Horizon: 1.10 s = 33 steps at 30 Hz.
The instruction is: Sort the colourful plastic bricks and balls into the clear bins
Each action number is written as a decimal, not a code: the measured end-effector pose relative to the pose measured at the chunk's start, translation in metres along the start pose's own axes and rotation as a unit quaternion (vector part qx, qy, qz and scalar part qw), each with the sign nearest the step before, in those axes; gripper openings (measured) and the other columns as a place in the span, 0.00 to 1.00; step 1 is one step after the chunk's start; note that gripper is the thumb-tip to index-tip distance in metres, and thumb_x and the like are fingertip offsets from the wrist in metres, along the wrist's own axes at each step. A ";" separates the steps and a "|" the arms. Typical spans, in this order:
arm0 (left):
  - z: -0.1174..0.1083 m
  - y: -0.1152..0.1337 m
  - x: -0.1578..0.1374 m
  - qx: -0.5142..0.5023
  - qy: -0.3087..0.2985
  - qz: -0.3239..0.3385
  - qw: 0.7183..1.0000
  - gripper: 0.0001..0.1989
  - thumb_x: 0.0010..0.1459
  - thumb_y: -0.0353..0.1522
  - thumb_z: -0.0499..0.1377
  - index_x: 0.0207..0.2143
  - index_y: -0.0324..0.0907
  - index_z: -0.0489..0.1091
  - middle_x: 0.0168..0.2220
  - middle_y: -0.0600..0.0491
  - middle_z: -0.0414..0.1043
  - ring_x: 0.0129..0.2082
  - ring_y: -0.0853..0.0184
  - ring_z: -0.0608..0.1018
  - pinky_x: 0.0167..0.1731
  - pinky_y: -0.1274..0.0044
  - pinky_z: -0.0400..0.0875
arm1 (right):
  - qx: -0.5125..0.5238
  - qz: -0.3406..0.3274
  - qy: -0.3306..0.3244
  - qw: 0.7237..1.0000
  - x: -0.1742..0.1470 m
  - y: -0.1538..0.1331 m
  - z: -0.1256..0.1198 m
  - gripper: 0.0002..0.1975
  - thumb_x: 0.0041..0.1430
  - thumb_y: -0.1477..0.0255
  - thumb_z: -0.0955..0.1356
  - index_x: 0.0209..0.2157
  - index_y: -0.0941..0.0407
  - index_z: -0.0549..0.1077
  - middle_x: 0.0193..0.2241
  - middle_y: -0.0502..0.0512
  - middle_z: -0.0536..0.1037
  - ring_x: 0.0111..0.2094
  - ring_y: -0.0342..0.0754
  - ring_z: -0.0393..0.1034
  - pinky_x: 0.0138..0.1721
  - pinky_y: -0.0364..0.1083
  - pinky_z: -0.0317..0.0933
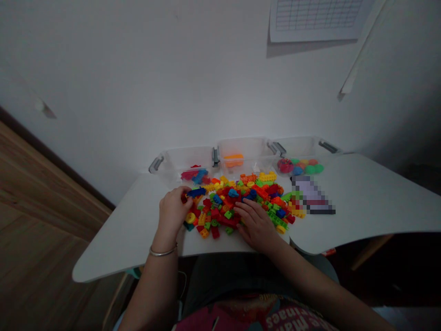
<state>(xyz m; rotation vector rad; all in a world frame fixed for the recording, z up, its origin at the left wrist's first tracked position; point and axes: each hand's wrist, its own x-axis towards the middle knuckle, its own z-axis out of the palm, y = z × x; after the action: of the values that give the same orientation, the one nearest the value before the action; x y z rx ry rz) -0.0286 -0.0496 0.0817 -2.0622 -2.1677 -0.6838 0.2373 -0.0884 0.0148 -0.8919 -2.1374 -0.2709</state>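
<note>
A mixed pile of toy building bricks (215, 214) in red, yellow, green, blue and orange covers the middle of the white table (134, 234). At the pile's left edge, my left hand (173, 208) is closed, thumb and fingers pinching a long dark blue brick (196, 192). A metal bangle (163, 252) circles that wrist. My right hand (257, 225) lies on the front right of the pile with its fingers apart. Its fingertips touch the bricks beside a large red brick (228, 220), and nothing shows in its grasp.
Three clear bins stand along the wall: the left bin (188, 158) has red and blue pieces, the middle bin (243, 146) an orange piece, the right bin (298, 145) several coloured round pieces. A pixelated flat device (312, 194) lies right of the pile.
</note>
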 end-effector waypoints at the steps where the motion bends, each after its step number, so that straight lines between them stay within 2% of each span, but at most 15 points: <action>1: 0.000 -0.002 0.001 -0.028 0.016 0.002 0.999 0.14 0.55 0.33 0.54 0.44 0.44 0.72 0.40 0.49 0.77 0.41 0.59 0.77 0.42 0.69 0.70 | 0.000 -0.002 0.001 1.000 0.000 0.000 0.000 0.21 0.60 0.73 0.64 0.56 0.59 0.67 0.53 0.63 0.73 0.59 0.56 0.60 0.58 0.59 0.62; 6: -0.003 -0.001 0.011 -0.189 0.088 0.020 0.978 0.15 0.53 0.33 0.55 0.45 0.43 0.70 0.41 0.50 0.75 0.42 0.62 0.76 0.47 0.68 0.70 | 0.008 0.002 0.001 1.000 0.000 0.001 0.000 0.23 0.60 0.74 0.64 0.58 0.58 0.66 0.53 0.62 0.73 0.59 0.55 0.60 0.58 0.59 0.62; 11: 0.001 0.005 0.040 -0.291 0.162 0.048 0.942 0.15 0.55 0.34 0.55 0.45 0.42 0.67 0.46 0.49 0.70 0.46 0.64 0.75 0.47 0.69 0.73 | 0.005 0.008 -0.004 1.000 0.001 0.001 -0.002 0.23 0.60 0.73 0.64 0.58 0.58 0.66 0.53 0.62 0.73 0.60 0.56 0.60 0.58 0.59 0.62; 15: 0.005 0.009 0.068 -0.314 0.192 0.054 0.928 0.15 0.54 0.31 0.54 0.46 0.42 0.67 0.46 0.48 0.68 0.44 0.66 0.75 0.43 0.73 0.75 | 0.000 0.008 0.002 1.000 0.002 0.001 -0.004 0.22 0.61 0.73 0.63 0.56 0.58 0.67 0.53 0.61 0.73 0.59 0.56 0.61 0.58 0.59 0.63; 18: 0.004 0.010 0.082 -0.270 0.215 0.062 0.937 0.13 0.55 0.29 0.53 0.43 0.41 0.70 0.43 0.47 0.69 0.44 0.64 0.74 0.46 0.71 0.74 | -0.005 0.003 0.001 1.000 0.001 0.002 -0.004 0.21 0.61 0.74 0.63 0.55 0.59 0.68 0.53 0.62 0.73 0.59 0.56 0.61 0.57 0.59 0.63; 22: 0.005 0.011 0.094 -0.203 0.183 0.081 0.958 0.13 0.55 0.27 0.51 0.38 0.40 0.74 0.42 0.47 0.70 0.46 0.63 0.73 0.51 0.70 0.70 | -0.002 0.003 -0.002 1.000 0.001 0.003 -0.003 0.22 0.61 0.74 0.63 0.56 0.58 0.67 0.53 0.62 0.73 0.60 0.56 0.60 0.58 0.59 0.62; 26: 0.012 0.013 0.098 -0.142 0.139 0.085 0.976 0.15 0.56 0.28 0.51 0.40 0.38 0.75 0.45 0.43 0.72 0.49 0.61 0.73 0.54 0.69 0.67 | -0.006 0.004 0.000 1.000 0.001 0.002 -0.002 0.21 0.61 0.73 0.63 0.55 0.58 0.67 0.53 0.61 0.73 0.59 0.56 0.61 0.58 0.59 0.62; 31: 0.016 0.018 0.099 -0.049 0.058 0.115 0.991 0.17 0.61 0.33 0.49 0.42 0.42 0.77 0.46 0.47 0.78 0.50 0.58 0.75 0.60 0.59 0.56 | -0.010 0.002 0.004 1.000 0.002 0.001 -0.003 0.20 0.61 0.74 0.63 0.55 0.59 0.68 0.53 0.61 0.74 0.59 0.56 0.61 0.58 0.58 0.62; 33: 0.015 0.018 0.099 -0.026 0.031 0.111 0.993 0.19 0.62 0.34 0.47 0.42 0.43 0.77 0.45 0.47 0.79 0.50 0.58 0.76 0.60 0.58 0.55 | -0.011 0.001 0.004 1.000 0.001 0.002 -0.002 0.20 0.61 0.74 0.63 0.54 0.59 0.68 0.53 0.61 0.74 0.59 0.56 0.61 0.58 0.58 0.62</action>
<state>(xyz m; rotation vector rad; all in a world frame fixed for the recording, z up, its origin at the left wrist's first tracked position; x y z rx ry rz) -0.0164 0.0480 0.1074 -2.2318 -1.8686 -0.7727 0.2392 -0.0875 0.0171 -0.9036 -2.1304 -0.2974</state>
